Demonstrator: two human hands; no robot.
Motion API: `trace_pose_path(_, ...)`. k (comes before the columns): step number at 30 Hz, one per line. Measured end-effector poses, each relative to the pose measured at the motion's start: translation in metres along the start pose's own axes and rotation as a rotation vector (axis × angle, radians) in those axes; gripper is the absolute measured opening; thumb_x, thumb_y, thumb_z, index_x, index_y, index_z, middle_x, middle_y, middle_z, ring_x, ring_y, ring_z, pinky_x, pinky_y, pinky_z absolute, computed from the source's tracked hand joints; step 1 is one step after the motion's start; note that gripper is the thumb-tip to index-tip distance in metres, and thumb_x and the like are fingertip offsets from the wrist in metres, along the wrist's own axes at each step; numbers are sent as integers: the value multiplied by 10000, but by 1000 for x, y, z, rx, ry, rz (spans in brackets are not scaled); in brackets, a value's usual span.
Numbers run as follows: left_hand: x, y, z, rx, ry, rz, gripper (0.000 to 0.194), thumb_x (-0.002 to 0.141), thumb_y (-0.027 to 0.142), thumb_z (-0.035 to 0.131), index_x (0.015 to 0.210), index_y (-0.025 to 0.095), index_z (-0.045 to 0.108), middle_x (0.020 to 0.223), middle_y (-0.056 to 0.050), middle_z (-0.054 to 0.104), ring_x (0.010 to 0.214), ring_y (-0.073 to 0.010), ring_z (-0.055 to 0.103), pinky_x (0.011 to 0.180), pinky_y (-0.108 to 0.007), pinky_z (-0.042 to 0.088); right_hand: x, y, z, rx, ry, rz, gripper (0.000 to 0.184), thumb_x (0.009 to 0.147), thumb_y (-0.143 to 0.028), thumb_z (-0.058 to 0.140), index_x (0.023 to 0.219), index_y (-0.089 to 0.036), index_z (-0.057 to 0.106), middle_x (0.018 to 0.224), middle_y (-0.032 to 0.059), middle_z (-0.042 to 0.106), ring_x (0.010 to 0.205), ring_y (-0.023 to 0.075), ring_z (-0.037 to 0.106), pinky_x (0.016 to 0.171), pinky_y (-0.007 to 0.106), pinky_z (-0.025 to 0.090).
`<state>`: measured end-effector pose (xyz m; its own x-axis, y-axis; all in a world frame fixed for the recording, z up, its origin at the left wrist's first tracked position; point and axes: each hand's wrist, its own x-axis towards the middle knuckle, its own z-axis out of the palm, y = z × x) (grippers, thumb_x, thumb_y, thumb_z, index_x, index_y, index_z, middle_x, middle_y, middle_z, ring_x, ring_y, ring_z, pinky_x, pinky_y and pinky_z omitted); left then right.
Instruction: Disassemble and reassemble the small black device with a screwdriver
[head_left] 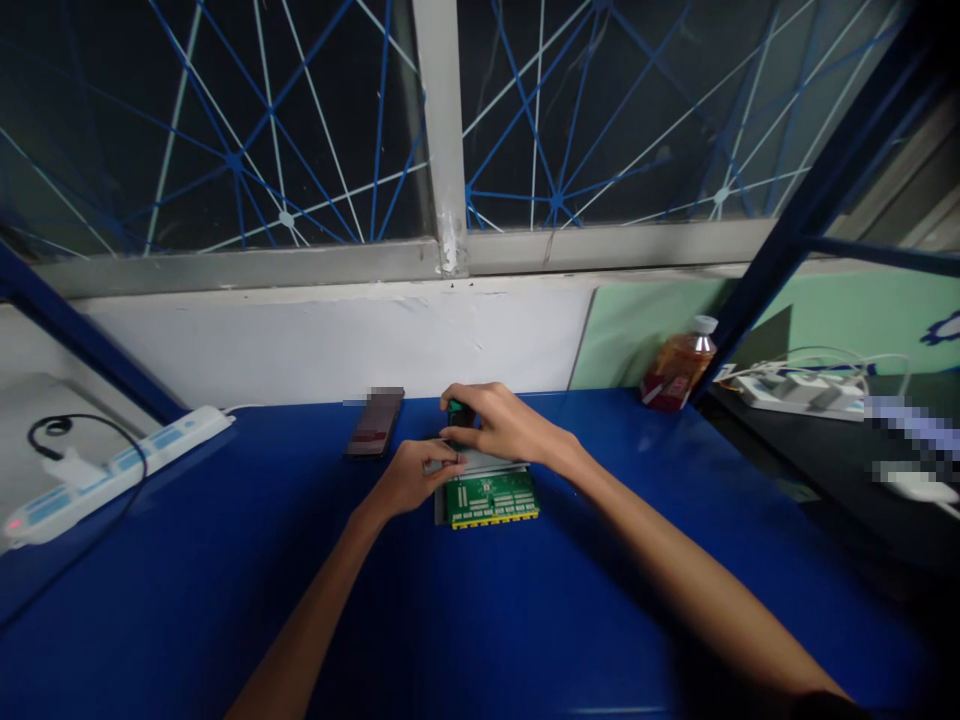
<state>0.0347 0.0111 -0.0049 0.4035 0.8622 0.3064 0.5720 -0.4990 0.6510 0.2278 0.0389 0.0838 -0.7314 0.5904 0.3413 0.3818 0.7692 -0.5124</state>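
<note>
A green circuit board (493,498) with rows of white parts and a yellow strip along its near edge lies on the blue table. A grey metal plate (495,463) covers its far part. My right hand (501,420) reaches over the plate, its thumb and fingers closed round a small dark object with a green patch (460,413). I cannot make out its kind. Beside the plate's left end is my left hand (417,477), thumb and forefinger pinched together close below that dark object. Whatever the pinch holds is hidden or too small to name.
A phone (375,424) lies left of my hands. White power strips (184,437) rest along the table's left side, with a black cable (142,470) plugged in. A drink bottle (679,365) stands at the back right corner. Blue frame posts (780,215) rise at both sides.
</note>
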Motion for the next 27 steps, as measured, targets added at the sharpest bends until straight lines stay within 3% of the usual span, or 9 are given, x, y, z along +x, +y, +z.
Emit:
trace_pose_path(10, 0, 1, -1, -11, -50, -28, 194, 822, 299, 605, 834, 170, 749, 819, -37, 740, 744, -173, 652, 675, -249, 460, -1, -1, 0, -14, 0, -10, 183, 853, -285, 552, 1005, -186, 533, 833, 36, 624, 689, 144, 524, 598, 278, 336)
trace_pose_path(21, 0, 4, -4, -76, -54, -38, 164, 806, 270, 611, 823, 177, 745, 877, -51, 726, 843, -192, 659, 767, -275, 487, -5, -4, -6, -9, -102, -14, 238, 843, -233, 517, 1078, -197, 504, 788, 22, 600, 669, 141, 501, 588, 274, 320)
trace_pose_path(27, -1, 1, -3, -22, -31, -29, 141, 803, 274, 641, 814, 190, 753, 833, -34, 740, 779, -181, 667, 724, -268, 481, -5, -8, -7, -45, -69, 8, 290, 887, -351, 494, 1131, -194, 504, 833, 44, 617, 658, 147, 510, 591, 286, 316)
